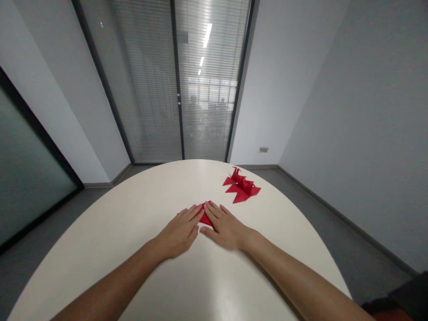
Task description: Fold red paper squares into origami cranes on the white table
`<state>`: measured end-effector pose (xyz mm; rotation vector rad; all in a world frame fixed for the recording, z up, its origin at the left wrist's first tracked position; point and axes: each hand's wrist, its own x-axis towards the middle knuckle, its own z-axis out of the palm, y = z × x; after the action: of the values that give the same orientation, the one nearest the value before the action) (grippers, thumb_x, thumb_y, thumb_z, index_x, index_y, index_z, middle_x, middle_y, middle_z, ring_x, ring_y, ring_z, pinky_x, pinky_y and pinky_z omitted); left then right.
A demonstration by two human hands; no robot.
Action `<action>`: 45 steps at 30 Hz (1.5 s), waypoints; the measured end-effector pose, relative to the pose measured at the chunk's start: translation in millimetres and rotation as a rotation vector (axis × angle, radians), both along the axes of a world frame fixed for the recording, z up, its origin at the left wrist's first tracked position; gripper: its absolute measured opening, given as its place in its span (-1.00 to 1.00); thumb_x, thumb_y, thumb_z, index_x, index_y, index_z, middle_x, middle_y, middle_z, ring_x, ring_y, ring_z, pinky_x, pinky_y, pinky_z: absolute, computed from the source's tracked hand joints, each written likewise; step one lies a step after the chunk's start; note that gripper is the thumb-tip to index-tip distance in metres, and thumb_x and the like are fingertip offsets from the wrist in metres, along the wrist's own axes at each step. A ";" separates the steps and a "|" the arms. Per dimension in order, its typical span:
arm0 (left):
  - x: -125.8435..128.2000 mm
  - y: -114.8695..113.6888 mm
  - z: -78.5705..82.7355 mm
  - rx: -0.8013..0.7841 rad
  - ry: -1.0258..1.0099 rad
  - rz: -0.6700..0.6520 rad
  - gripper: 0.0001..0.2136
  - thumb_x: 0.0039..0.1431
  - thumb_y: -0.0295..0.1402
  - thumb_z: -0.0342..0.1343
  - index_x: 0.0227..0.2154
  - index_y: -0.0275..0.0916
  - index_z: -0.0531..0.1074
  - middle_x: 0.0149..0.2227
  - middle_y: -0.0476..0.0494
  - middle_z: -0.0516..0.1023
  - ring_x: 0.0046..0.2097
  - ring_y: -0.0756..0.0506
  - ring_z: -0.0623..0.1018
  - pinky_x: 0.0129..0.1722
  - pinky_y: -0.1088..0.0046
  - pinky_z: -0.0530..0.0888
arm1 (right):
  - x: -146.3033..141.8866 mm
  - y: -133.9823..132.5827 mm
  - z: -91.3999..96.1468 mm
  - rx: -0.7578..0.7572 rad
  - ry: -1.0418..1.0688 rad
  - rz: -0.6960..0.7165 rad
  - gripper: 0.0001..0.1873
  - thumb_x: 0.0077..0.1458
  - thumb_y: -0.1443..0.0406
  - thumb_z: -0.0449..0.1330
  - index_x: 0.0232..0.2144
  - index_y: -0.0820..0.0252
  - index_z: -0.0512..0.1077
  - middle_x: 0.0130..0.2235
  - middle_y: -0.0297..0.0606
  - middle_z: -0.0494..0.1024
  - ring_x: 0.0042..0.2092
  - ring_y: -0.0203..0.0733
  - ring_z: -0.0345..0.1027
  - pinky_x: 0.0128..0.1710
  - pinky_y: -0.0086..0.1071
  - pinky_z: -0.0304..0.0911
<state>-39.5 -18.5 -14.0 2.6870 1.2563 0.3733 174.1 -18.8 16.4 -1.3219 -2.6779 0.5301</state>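
Pale, round-edged table: red paper lies partly beneath my left hand and right hand, both flat, clamped on nothing; I'd press evenly, keeping its edges aligned.

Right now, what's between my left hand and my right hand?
In the head view, red paper lies between your left hand and right hand, partly covered by both.

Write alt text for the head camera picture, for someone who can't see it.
A person's left hand and right hand lie palm down over a piece of red paper on a white, curved-edge table. Folded red paper figures sit close together near the far edge, to the right. Beyond are glass panels with blinds.
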 end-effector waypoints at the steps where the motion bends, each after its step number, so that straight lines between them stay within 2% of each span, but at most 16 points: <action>1: 0.5 -0.3 1.2 0.006 0.004 0.010 -0.50 0.37 -0.36 -0.21 0.34 -0.30 0.10 0.39 -0.23 0.10 0.40 -0.16 0.13 0.35 0.11 0.16 | 1.0 0.5 0.3 0.002 -0.012 0.003 -0.14 0.33 -0.11 -0.21 0.40 0.42 -0.15 0.42 0.05 -0.19 0.45 0.08 -0.38 0.41 0.04 -0.33; 6: 1.9 -1.3 10.9 0.072 -0.006 0.051 -0.56 0.37 -0.33 -0.15 0.25 -0.29 0.29 0.29 -0.25 0.34 0.29 -0.15 0.35 0.28 0.21 0.29 | 6.7 4.1 -3.3 0.043 -0.008 0.041 -0.29 0.38 0.06 -0.21 0.40 0.40 -0.12 0.42 0.02 -0.13 0.44 0.04 -0.32 0.40 0.03 -0.28; 9: 1.9 -3.2 12.6 0.123 0.035 0.083 -0.57 0.34 -0.30 -0.08 0.21 -0.28 0.33 0.24 -0.27 0.40 0.24 -0.20 0.42 0.22 0.19 0.37 | 8.7 6.4 -6.6 0.079 0.011 0.056 -0.32 0.37 0.12 -0.17 0.40 0.37 -0.08 0.42 0.01 -0.08 0.44 0.05 -0.27 0.39 0.06 -0.26; 16: 5.5 -8.2 1.3 0.178 0.129 0.202 -0.50 0.36 -0.24 -0.14 0.25 -0.41 0.26 0.29 -0.44 0.29 0.32 -0.31 0.28 0.24 0.04 0.29 | 8.1 6.1 -6.6 0.134 0.029 0.047 -0.34 0.39 0.09 -0.20 0.38 0.37 0.01 0.41 0.02 -0.03 0.43 0.09 -0.21 0.38 0.07 -0.21; 21: 3.8 -9.0 0.4 0.106 0.125 0.187 -0.49 0.36 -0.21 -0.15 0.29 -0.31 0.20 0.35 -0.42 0.17 0.38 -0.35 0.15 0.26 -0.03 0.22 | 6.5 5.1 -8.0 0.060 0.000 0.017 -0.25 0.36 -0.03 -0.20 0.40 0.33 -0.07 0.42 0.00 -0.13 0.44 0.10 -0.32 0.39 0.08 -0.29; 25: 6.2 -12.5 8.9 0.157 0.088 0.167 -0.53 0.34 -0.25 -0.10 0.25 -0.27 0.28 0.28 -0.43 0.31 0.30 -0.36 0.29 0.20 -0.04 0.27 | 6.1 5.2 -9.7 0.046 -0.002 -0.040 -0.21 0.34 -0.08 -0.19 0.40 0.32 -0.08 0.42 -0.01 -0.17 0.44 0.14 -0.36 0.38 0.11 -0.34; 28: 11.6 -16.4 20.5 0.204 0.058 0.156 -0.60 0.32 -0.24 -0.06 0.13 -0.25 0.41 0.04 -0.41 0.51 0.09 -0.35 0.46 0.09 -0.01 0.36 | 4.7 3.5 -8.7 0.084 -0.009 -0.084 -0.16 0.32 -0.10 -0.15 0.38 0.40 -0.02 0.41 0.07 -0.10 0.44 0.18 -0.33 0.38 0.12 -0.36; 31: 15.2 -16.5 28.8 0.202 0.036 0.120 -0.74 0.31 -0.30 -0.04 -0.17 -0.21 0.55 -0.21 -0.28 0.54 -0.10 -0.26 0.51 -0.02 0.07 0.41 | 2.2 0.4 -6.6 0.137 0.007 -0.104 -0.16 0.29 -0.08 -0.05 0.35 0.48 0.06 0.39 0.17 -0.01 0.43 0.20 -0.24 0.38 0.09 -0.32; 33: 14.8 -13.2 28.0 0.183 0.014 0.108 -0.76 0.30 -0.36 -0.04 -0.33 -0.20 0.55 -0.26 -0.22 0.54 -0.14 -0.22 0.52 -0.05 0.13 0.42 | 1.2 -1.1 -5.2 0.134 0.014 -0.084 -0.18 0.29 -0.05 -0.03 0.35 0.47 0.05 0.39 0.17 -0.02 0.42 0.19 -0.21 0.38 0.09 -0.31; 34: 13.7 -10.9 25.4 0.172 -0.004 0.107 -0.77 0.29 -0.39 -0.04 -0.34 -0.20 0.54 -0.23 -0.21 0.55 -0.13 -0.21 0.52 -0.04 0.15 0.43 | 1.0 -1.4 -4.7 0.123 0.015 -0.065 -0.19 0.30 -0.03 -0.04 0.36 0.44 0.03 0.40 0.14 -0.04 0.42 0.17 -0.21 0.38 0.10 -0.31; 36: 10.5 -5.8 17.5 0.154 -0.046 0.111 -0.77 0.27 -0.41 -0.02 -0.15 -0.21 0.53 -0.06 -0.23 0.56 0.00 -0.20 0.51 0.06 0.17 0.41 | 1.7 -0.8 -4.1 0.097 0.019 -0.022 -0.20 0.30 -0.02 -0.05 0.38 0.39 -0.01 0.41 0.09 -0.08 0.43 0.15 -0.23 0.38 0.10 -0.32; 38: 7.2 -1.7 8.6 0.134 -0.050 0.112 -0.62 0.30 -0.36 -0.03 0.15 -0.23 0.37 0.20 -0.26 0.43 0.21 -0.23 0.40 0.23 0.11 0.29 | 3.0 0.8 -4.4 0.077 0.032 0.011 -0.21 0.31 -0.01 -0.04 0.39 0.34 -0.05 0.41 0.05 -0.09 0.44 0.11 -0.26 0.39 0.07 -0.32; 39: 5.8 -0.5 5.0 0.112 -0.035 0.127 -0.57 0.32 -0.32 -0.06 0.22 -0.25 0.30 0.27 -0.28 0.35 0.28 -0.25 0.33 0.27 0.07 0.23 | 3.8 1.8 -4.9 0.069 0.040 0.019 -0.21 0.30 -0.02 -0.04 0.39 0.32 -0.05 0.41 0.03 -0.09 0.44 0.10 -0.27 0.39 0.05 -0.32; 42: 3.9 0.4 0.3 0.052 0.031 0.178 -0.51 0.36 -0.25 -0.12 0.29 -0.25 0.20 0.36 -0.27 0.19 0.37 -0.30 0.18 0.31 -0.02 0.15 | 5.7 4.3 -7.3 0.054 0.053 0.005 -0.15 0.29 -0.10 -0.07 0.40 0.32 -0.07 0.42 0.02 -0.12 0.44 0.10 -0.30 0.39 0.04 -0.32; 45: 3.6 -1.0 2.1 0.023 0.059 0.204 -0.50 0.36 -0.23 -0.13 0.30 -0.26 0.19 0.38 -0.27 0.15 0.39 -0.33 0.13 0.32 -0.05 0.12 | 6.6 5.4 -9.3 0.043 0.032 -0.042 -0.02 0.24 -0.21 -0.11 0.40 0.40 -0.10 0.42 0.08 -0.17 0.44 0.15 -0.33 0.39 0.04 -0.32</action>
<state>-36.0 -19.5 -11.9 2.6135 1.5585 0.3363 180.7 -13.4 7.1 -1.3437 -2.6140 0.4822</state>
